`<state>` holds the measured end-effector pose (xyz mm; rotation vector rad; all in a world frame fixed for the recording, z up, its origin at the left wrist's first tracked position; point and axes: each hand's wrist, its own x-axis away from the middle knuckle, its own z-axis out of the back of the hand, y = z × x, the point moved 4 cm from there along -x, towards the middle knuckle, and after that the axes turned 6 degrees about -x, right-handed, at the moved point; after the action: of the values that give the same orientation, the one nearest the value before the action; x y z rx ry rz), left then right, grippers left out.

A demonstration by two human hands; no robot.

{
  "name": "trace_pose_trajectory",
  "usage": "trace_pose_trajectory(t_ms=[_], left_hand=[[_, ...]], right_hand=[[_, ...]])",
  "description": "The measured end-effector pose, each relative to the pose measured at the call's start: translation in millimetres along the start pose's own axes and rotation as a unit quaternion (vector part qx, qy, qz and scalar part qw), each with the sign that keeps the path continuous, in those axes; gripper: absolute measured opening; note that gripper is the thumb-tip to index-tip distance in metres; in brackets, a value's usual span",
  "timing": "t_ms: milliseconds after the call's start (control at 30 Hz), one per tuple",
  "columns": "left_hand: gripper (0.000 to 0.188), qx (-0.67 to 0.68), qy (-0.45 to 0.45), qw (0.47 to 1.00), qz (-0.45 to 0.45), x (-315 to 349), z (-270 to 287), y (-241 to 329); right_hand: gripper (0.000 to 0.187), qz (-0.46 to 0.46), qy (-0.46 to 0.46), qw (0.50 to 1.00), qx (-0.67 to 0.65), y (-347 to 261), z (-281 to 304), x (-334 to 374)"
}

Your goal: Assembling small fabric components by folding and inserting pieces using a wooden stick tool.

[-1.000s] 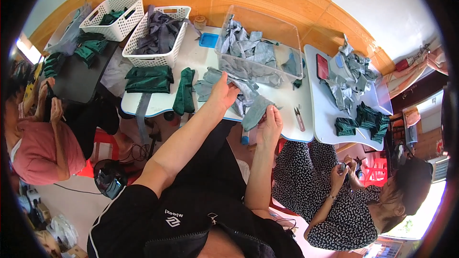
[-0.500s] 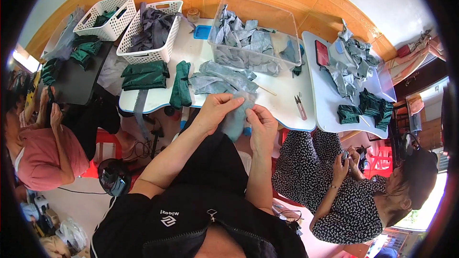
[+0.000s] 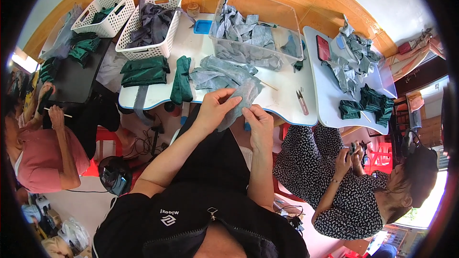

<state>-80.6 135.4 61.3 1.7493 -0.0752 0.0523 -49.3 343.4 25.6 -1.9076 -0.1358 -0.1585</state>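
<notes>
Between my two hands, just in front of the table's near edge, is a thin grey-green piece of fabric [image 3: 243, 99]. My left hand [image 3: 217, 107] pinches it along its left side, thumb on top. Lower on its right edge, my right hand [image 3: 258, 122] grips it between thumb and fingers. Beyond the held piece, a loose pile of grey fabric pieces [image 3: 215, 74] lies on the white table [image 3: 287, 96]. A thin wooden stick [image 3: 268, 85] lies beside that pile. Left of it are a dark green velvety fabric strip [image 3: 181, 81] and a stack of folded green fabric [image 3: 144, 71].
Farther back stand a clear plastic box [image 3: 291, 59] of grey pieces and a white basket [image 3: 169, 48] of dark strips. Thread snips [image 3: 302, 102] lie at the right. People work close by on both sides, one in pink [image 3: 45, 162], one in a patterned dress [image 3: 349, 205].
The held fabric has turned and spread out flatter, its upper end now reaching over the table edge. My right hand has shifted slightly down and left.
</notes>
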Motion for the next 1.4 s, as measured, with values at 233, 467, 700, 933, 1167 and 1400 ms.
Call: trace_pose_trajectory(t_ms=[233, 467, 700, 933, 1167, 1400], left_hand=[[0.028, -0.231, -0.013, 0.970, -0.080, 24.1, 14.0, 11.8], [0.023, -0.019, -0.116, 0.990, 0.073, 5.5, 39.8, -44.6], [0.014, 0.028, -0.104, 0.990, 0.085, 13.2, 38.2, -64.5], [0.035, 0.017, -0.065, 0.991, 0.119, 9.3, 54.5, -56.5], [0.036, 0.168, -0.066, 0.956, 0.232, 20.7, 63.9, -66.6], [0.030, 0.152, -0.073, 0.954, 0.248, 39.0, 55.1, -73.1]], right_hand=[[0.006, 0.027, 0.046, 0.994, -0.100, -0.6, -27.6, -3.7], [0.016, -0.088, -0.013, 0.971, -0.220, 21.1, -23.9, -2.2], [0.024, 0.089, 0.079, 0.974, 0.191, 30.7, -29.3, -13.1], [0.035, 0.254, 0.091, 0.929, 0.253, 44.2, -43.6, -4.8], [0.030, 0.030, 0.071, 0.996, 0.049, 90.5, -47.6, -3.0], [0.028, 0.040, 0.060, 0.997, 0.010, 94.2, -52.5, -1.4]])
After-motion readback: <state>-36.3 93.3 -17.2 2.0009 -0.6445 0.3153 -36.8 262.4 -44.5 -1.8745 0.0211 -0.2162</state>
